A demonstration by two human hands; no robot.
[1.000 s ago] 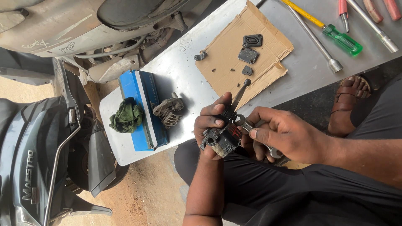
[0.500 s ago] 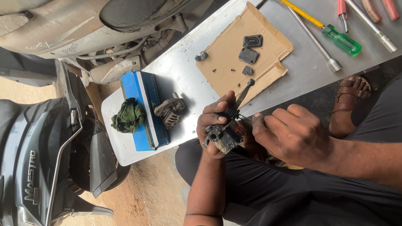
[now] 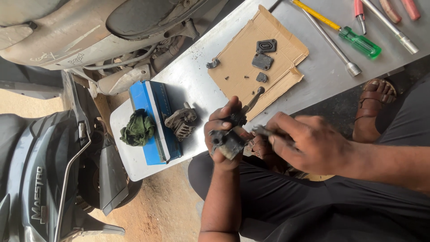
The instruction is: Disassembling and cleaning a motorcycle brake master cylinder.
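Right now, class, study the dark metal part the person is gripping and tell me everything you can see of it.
The dark metal part is a small, blocky, grimy casting, black and grey with worn edges. A thin lever with a rounded tip rises from it, slanting up toward the cardboard sheet. The left hand wraps around its body and holds it above the lap, just off the table edge. The right hand, blurred, meets it from the side with a slim tool too unclear to identify.
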